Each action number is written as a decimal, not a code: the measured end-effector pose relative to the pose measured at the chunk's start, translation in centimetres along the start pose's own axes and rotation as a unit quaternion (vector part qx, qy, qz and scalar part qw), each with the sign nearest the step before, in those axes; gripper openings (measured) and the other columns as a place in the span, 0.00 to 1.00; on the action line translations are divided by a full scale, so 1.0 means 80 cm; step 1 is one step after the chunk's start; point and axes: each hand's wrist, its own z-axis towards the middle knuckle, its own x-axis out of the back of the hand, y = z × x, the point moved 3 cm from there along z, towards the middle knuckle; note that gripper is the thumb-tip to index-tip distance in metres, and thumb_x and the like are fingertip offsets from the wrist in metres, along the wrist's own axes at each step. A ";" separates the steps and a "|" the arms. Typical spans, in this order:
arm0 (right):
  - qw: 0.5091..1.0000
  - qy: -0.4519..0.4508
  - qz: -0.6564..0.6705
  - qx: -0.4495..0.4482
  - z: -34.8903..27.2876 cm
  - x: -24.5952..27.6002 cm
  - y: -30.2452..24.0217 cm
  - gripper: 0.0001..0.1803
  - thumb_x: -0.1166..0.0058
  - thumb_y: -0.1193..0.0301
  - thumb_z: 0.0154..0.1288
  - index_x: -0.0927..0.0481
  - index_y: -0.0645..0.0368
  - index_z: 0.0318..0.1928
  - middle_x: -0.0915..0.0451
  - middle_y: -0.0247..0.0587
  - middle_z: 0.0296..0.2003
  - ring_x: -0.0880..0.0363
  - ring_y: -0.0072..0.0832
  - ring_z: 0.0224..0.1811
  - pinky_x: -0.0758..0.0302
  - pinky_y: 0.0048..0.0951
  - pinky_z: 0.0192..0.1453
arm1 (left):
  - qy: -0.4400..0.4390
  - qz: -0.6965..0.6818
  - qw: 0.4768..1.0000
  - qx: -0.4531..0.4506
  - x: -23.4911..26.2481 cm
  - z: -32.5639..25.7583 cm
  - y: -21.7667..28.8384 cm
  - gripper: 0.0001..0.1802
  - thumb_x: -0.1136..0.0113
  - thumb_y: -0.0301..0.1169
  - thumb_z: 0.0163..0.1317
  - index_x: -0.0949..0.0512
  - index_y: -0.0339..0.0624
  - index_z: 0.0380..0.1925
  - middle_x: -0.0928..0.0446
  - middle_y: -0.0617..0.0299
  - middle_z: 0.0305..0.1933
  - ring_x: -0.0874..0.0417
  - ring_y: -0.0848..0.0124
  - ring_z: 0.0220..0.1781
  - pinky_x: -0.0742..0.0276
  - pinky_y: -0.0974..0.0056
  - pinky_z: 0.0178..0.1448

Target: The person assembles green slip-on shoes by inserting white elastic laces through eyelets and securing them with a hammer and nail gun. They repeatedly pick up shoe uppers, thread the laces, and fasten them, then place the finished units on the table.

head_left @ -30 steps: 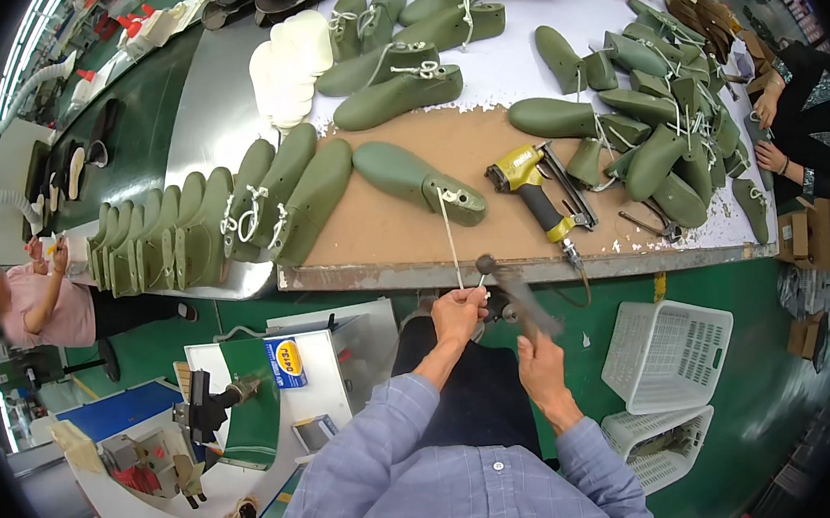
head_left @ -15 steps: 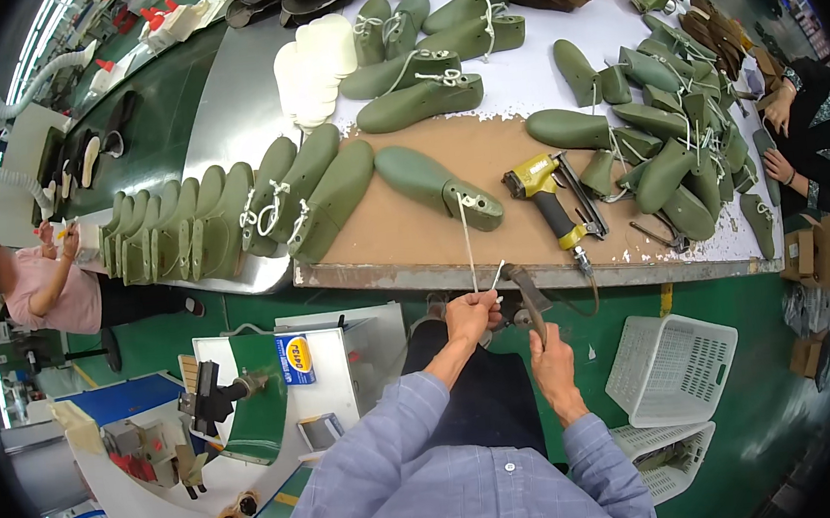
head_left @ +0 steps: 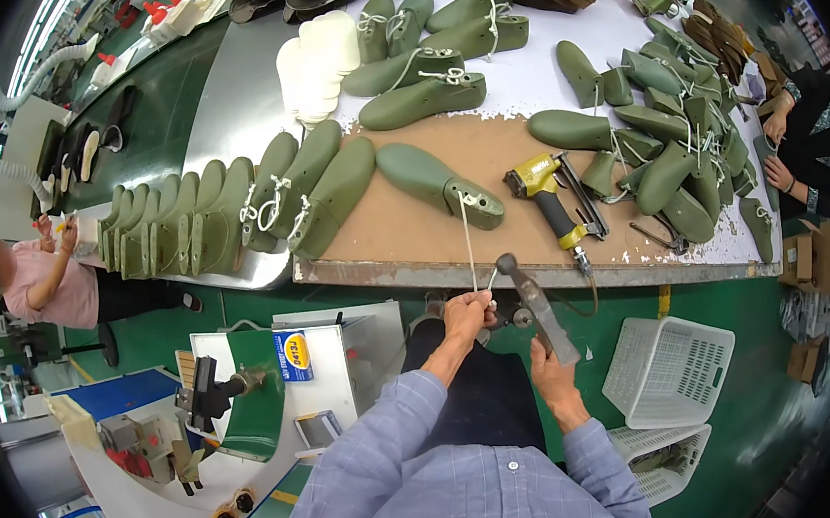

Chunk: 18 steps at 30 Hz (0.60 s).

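My left hand (head_left: 464, 320) pinches the end of a white cord (head_left: 469, 249) just off the table's front edge. The cord runs taut up to the heel of a green shoe last (head_left: 419, 174), which lies on its side on the brown board (head_left: 404, 247). In my right hand (head_left: 556, 383) is a dark metal hammer (head_left: 544, 313), raised beside the left hand, its round face pointing up toward the table. A yellow and black air stapler (head_left: 556, 197) rests on the board to the right of the last.
A row of green lasts (head_left: 224, 216) stands at the left, and a heap of lasts (head_left: 687, 146) covers the right. White insoles (head_left: 317, 65) lie behind. Plastic crates (head_left: 676, 359) sit on the floor. A co-worker's hands (head_left: 779, 168) are at the right end; another person (head_left: 37, 282) stands left.
The hammer has turned in my right hand, so its broad side now shows. My left hand stays on the cord, shifted very slightly left.
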 end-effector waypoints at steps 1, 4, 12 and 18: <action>0.999 0.017 0.012 0.029 -0.002 -0.007 0.004 0.15 0.39 0.64 0.73 0.25 0.61 0.48 0.18 0.56 0.27 0.17 0.58 0.29 0.23 0.51 0.30 | 0.006 -0.001 1.000 -0.005 -0.001 -0.002 -0.002 0.11 0.36 0.32 0.70 0.16 0.32 0.36 0.16 0.60 0.31 0.17 0.73 0.26 0.16 0.66 0.33; 0.988 -0.069 -0.130 -0.046 0.008 -0.020 0.021 0.15 0.39 0.63 0.72 0.26 0.61 0.45 0.17 0.58 0.30 0.17 0.61 0.31 0.22 0.53 0.31 | 0.024 0.012 1.000 -0.001 -0.005 -0.005 0.007 0.11 0.35 0.32 0.69 0.15 0.32 0.36 0.15 0.60 0.30 0.17 0.74 0.26 0.17 0.67 0.31; 0.997 -0.027 -0.055 -0.036 0.008 -0.001 -0.008 0.13 0.42 0.65 0.75 0.28 0.61 0.43 0.17 0.60 0.29 0.17 0.61 0.31 0.22 0.53 0.32 | 0.058 0.049 0.997 -0.007 -0.004 -0.006 0.004 0.12 0.33 0.33 0.66 0.13 0.32 0.37 0.13 0.59 0.30 0.15 0.75 0.26 0.16 0.68 0.34; 0.990 -0.065 -0.107 -0.067 0.026 0.012 -0.016 0.14 0.41 0.64 0.74 0.29 0.61 0.43 0.17 0.61 0.29 0.17 0.61 0.31 0.23 0.55 0.31 | 0.084 0.136 0.986 -0.045 -0.001 -0.017 0.012 0.14 0.34 0.36 0.64 0.12 0.34 0.38 0.12 0.59 0.29 0.13 0.75 0.28 0.16 0.66 0.38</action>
